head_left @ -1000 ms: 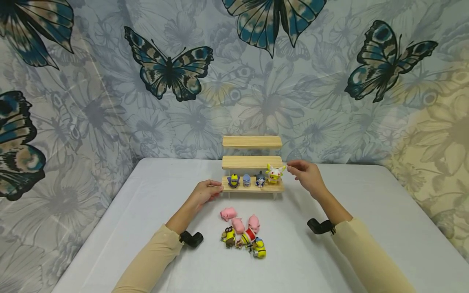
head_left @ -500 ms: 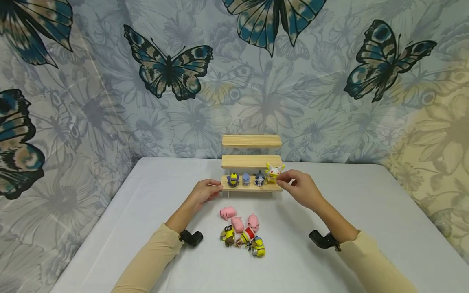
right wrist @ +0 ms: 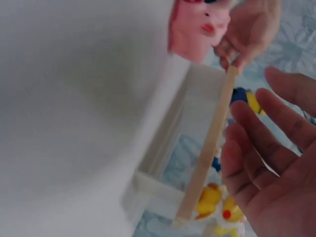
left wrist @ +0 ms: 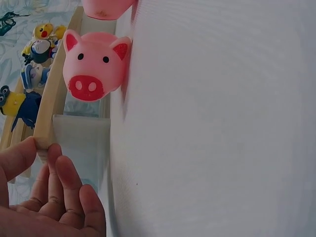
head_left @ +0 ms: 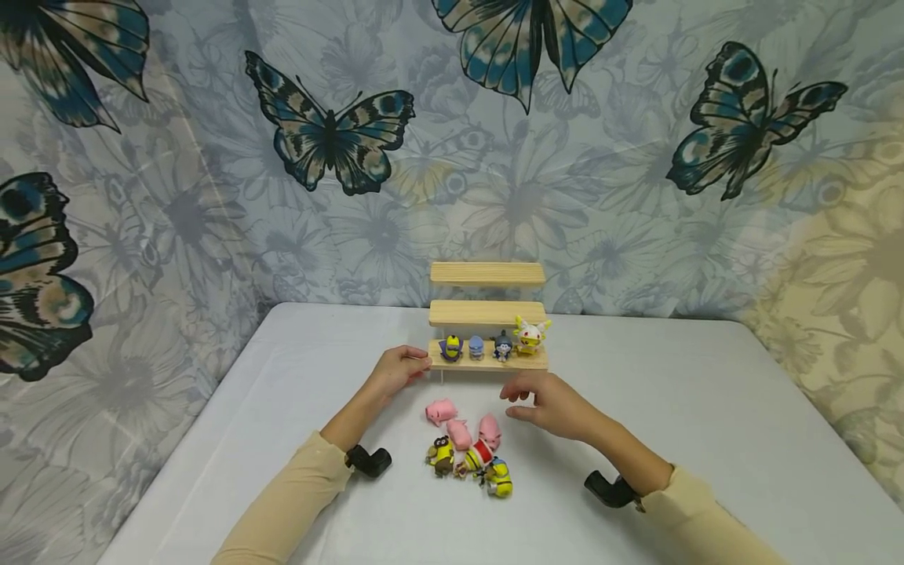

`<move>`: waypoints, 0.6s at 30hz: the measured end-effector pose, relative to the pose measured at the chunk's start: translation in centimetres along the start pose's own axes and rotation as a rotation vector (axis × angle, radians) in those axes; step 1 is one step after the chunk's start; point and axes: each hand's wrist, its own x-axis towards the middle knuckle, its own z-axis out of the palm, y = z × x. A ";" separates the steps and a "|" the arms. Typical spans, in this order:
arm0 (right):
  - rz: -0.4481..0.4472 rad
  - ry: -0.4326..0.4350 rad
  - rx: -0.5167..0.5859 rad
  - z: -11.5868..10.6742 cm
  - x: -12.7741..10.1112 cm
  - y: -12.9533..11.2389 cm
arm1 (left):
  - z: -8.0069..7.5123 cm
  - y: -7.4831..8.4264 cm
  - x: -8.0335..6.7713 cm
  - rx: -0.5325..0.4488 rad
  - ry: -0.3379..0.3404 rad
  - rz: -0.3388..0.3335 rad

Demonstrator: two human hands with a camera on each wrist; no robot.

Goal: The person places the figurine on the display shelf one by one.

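Note:
My left hand pinches the left end of the bottom board of a three-tier wooden display shelf; the left wrist view shows the thumb and fingertips at its corner. On that board stand a yellow figure in a purple cape, a small blue-grey figure, a dark-hooded figure and a larger white-and-yellow figure. My right hand hovers in front of the shelf with loosely bent fingers, holding nothing. Nearest to it lies a pink toy pig.
Two more pink pigs lie on the white-covered table. Beside them are a brown-and-yellow minion figure, a red-and-yellow figure and a blue-and-yellow minion. A butterfly-patterned backdrop rises behind.
The right hand first moved in to touch the white-and-yellow figure, then left it and came down toward the pigs. The left hand stayed on the shelf's end.

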 end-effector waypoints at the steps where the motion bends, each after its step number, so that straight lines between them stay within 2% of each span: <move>1: -0.004 -0.024 -0.010 0.3 0.0 0.0 | 0.1 0.0 0.0 -0.001 0.002 0.003; 8: 0.013 -0.147 -0.093 2.0 0.1 -0.5 | 0.3 0.1 -0.3 -0.008 0.009 0.022; 18: -0.035 -0.158 -0.161 2.9 0.3 -1.1 | 0.4 0.6 -0.6 0.017 0.063 0.083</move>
